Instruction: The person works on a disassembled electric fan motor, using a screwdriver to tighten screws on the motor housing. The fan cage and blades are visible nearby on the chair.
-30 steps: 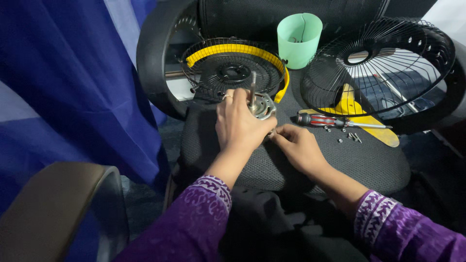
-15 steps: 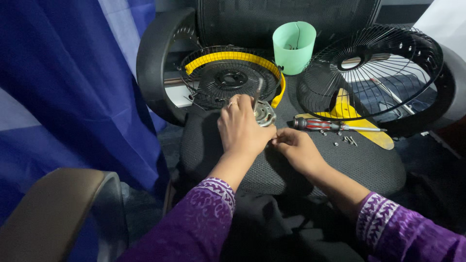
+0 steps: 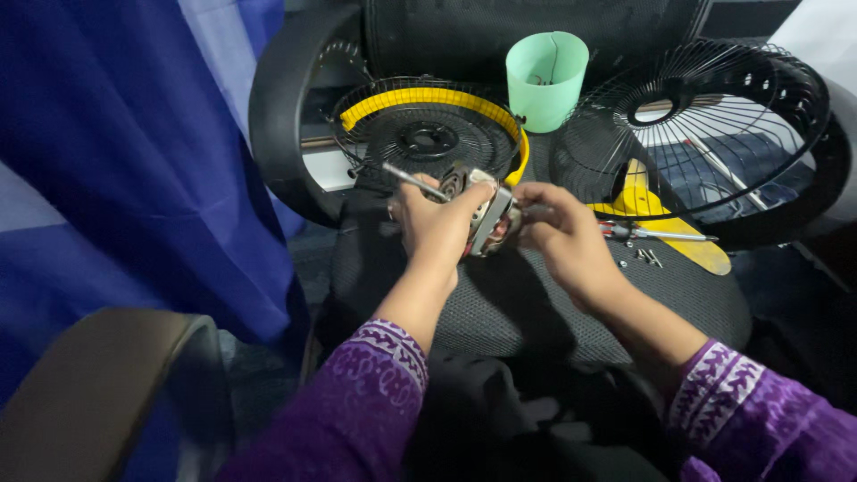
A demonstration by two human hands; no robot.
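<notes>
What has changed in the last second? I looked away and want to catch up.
Both hands lifted the fan motor off the chair seat: the left hand grips it, shaft pointing left, and the right hand closes on its other side. The green cup, two fan grilles, screwdriver and screws stayed put.

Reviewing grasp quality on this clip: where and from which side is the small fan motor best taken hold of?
Probably by its metal body, from the two sides. The motor is held up over the chair seat between the left hand and right hand, and its thin shaft juts up-left, too slim to grip firmly, so a sideways clasp of the wider body looks steadier.
</notes>
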